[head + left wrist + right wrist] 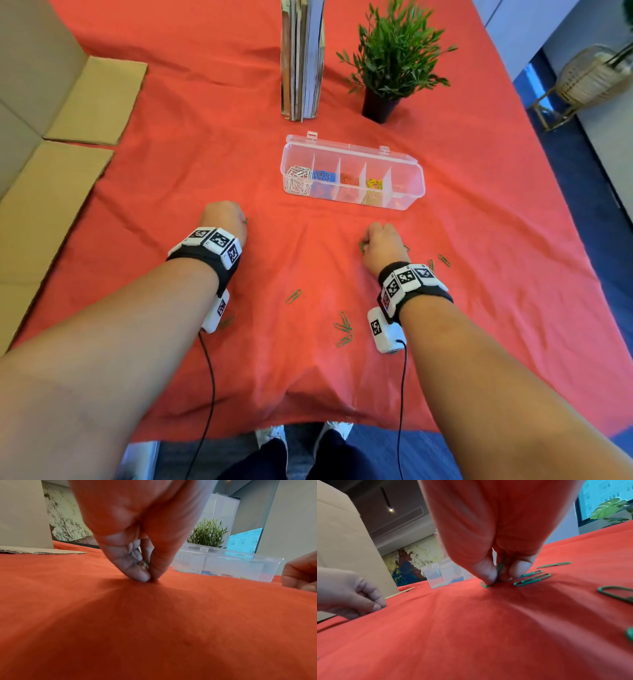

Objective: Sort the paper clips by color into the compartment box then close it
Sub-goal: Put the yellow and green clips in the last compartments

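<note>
Green paper clips only left on tabletop; compartment box four-fifths filled, unclosed. Left hand, right hand both pinching green ones.

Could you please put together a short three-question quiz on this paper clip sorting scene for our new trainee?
1. True or false: the compartment box lid is shut.
2. Which colour of clips still lies loose on the red cloth?
A. blue
B. green
C. yellow
3. Fill in: the right hand pinches green clips; the left hand pinches at the ____.

Key:
1. False, it stands open.
2. B, e.g. a loose green clip.
3. Cloth, with a bit of green between its fingers.
</note>
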Demonstrator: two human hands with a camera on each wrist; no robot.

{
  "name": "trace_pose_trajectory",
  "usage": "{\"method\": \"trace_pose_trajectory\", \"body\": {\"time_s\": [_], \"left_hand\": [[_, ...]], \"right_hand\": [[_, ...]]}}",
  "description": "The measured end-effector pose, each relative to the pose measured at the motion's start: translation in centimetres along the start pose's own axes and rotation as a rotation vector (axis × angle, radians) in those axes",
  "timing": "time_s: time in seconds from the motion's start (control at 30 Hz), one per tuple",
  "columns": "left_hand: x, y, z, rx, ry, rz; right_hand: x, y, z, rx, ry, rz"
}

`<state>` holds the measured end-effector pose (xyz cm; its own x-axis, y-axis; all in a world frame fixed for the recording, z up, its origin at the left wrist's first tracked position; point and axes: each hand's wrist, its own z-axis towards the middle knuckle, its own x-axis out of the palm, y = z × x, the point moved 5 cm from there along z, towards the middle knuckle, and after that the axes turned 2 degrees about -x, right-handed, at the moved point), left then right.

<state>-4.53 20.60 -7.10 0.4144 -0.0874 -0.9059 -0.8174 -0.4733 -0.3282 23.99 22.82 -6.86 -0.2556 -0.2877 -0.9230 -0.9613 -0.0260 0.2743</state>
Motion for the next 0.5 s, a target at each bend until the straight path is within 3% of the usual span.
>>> {"method": "trace_pose_trajectory", "body": {"time_s": [0.5], "left_hand": [[2.1, -0.7, -0.3, 0.109, 0.042, 0.058]], "right_hand": [[1.2, 2.1, -1.1, 0.055, 0.115, -0.067]]}}
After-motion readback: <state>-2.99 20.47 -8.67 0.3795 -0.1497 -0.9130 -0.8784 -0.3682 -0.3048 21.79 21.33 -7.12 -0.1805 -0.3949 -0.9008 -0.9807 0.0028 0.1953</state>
